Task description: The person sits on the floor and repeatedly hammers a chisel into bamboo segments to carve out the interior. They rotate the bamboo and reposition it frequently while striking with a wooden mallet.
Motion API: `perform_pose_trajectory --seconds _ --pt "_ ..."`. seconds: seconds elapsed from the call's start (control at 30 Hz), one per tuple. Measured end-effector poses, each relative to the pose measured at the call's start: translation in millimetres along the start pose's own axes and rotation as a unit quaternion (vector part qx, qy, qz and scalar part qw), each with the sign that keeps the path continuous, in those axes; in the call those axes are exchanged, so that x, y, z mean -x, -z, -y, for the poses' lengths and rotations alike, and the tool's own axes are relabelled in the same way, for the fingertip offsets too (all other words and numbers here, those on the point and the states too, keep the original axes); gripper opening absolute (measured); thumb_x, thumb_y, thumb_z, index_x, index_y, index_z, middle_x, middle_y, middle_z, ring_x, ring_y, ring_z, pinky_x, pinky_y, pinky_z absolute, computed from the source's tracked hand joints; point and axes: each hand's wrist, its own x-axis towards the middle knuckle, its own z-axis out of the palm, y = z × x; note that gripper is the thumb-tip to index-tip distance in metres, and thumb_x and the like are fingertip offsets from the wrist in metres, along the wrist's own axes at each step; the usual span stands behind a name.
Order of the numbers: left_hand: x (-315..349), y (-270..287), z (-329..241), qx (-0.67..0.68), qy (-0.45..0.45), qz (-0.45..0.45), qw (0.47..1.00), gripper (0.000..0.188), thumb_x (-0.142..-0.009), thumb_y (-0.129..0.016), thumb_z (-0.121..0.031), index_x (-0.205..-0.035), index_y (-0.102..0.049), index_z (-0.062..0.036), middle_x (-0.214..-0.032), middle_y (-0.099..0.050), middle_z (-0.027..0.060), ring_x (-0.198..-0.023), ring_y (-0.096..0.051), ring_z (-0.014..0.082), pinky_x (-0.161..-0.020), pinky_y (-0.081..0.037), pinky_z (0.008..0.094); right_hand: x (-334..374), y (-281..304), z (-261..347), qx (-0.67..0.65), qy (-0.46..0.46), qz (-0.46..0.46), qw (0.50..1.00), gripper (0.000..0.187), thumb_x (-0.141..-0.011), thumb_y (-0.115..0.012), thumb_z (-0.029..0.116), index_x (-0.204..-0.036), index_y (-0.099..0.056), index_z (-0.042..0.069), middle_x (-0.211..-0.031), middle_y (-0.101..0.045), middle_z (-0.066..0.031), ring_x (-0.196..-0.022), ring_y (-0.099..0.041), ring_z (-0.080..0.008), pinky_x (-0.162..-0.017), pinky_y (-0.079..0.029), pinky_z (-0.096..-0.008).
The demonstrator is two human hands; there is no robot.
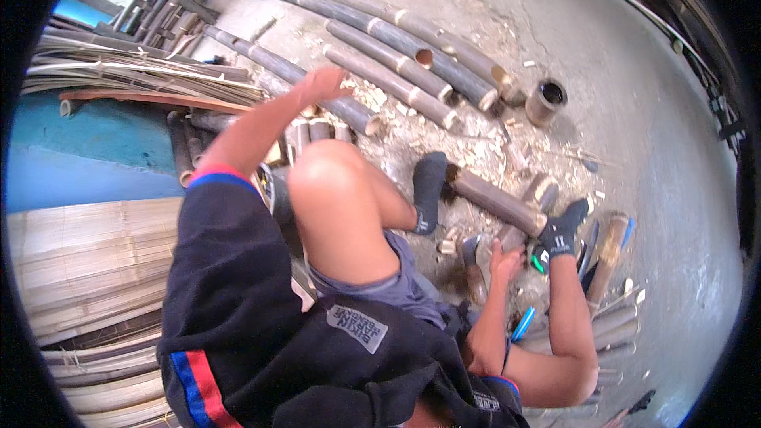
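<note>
The concrete floor (602, 71) takes most of the view and is covered with wood chips around the person. On it, at the top, several long bamboo poles (380, 32) lie side by side, with their cut hollow ends pointing to the right. At the left there is a stack of flat bamboo slats (79, 261), and above it a bundle of thin split strips (119, 71). The person sits low, with both knees bent and dark socks on the feet. Between the two feet lies a short bamboo section (495, 200); the left foot touches its left end and the right foot presses on its right end. The left hand (326, 82) is stretched far away to the upper left, over one of the long poles, with the fingers spread and holding nothing. The right hand (506, 257) is low, just under the short bamboo section, and it seems closed around a dark tool handle (474, 269), but I cannot tell the grip surely. A short bamboo cup-like piece (546, 101) stands upright near the pole ends. A small blue object (522, 323) lies beside the right forearm.
</note>
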Motion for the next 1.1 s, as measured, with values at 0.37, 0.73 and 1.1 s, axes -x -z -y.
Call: perform_pose_trajectory --seconds 0.37,0.73,1.1 --pt "163.6 -280.5 -164.1 0.353 0.244 0.110 0.896 0.056 -0.085 -0.072 -0.045 -0.124 -0.063 -0.0060 -0.123 -0.067 0.0227 -0.113 -0.065 0.0399 -0.095 -0.051 0.0511 2.2 -0.2 -1.8 -0.018 0.033 -0.017 0.999 0.095 -0.081 -0.076 0.053 -0.143 -0.042 -0.011 -0.126 -0.056 -0.0387 -0.116 -0.058 -0.0532 -0.101 -0.048 -0.0561" --pt "203.3 -271.3 -191.1 0.460 0.323 -0.168 0.810 0.064 -0.082 -0.077 -0.040 -0.127 -0.056 0.0000 -0.119 -0.066 0.0269 -0.113 -0.064 0.0425 -0.093 -0.050 0.0516 9.9 9.4 8.9 -0.022 0.039 0.010 0.999 0.088 -0.081 -0.076 0.052 -0.137 -0.048 -0.011 -0.128 -0.057 -0.0386 -0.117 -0.059 -0.0530 -0.100 -0.048 -0.0542" --pt "215.5 -265.2 -143.1 0.422 0.352 -0.150 0.822 0.072 -0.078 -0.082 -0.037 -0.130 -0.052 0.0036 -0.114 -0.063 0.0296 -0.108 -0.062 0.0441 -0.094 -0.049 0.0505 -9.6 -5.2 -17.9 -0.168 0.161 -0.005 0.973 0.078 -0.083 -0.077 0.049 -0.128 -0.054 -0.011 -0.120 -0.063 -0.0373 -0.112 -0.062 -0.0515 -0.097 -0.048 -0.0529"
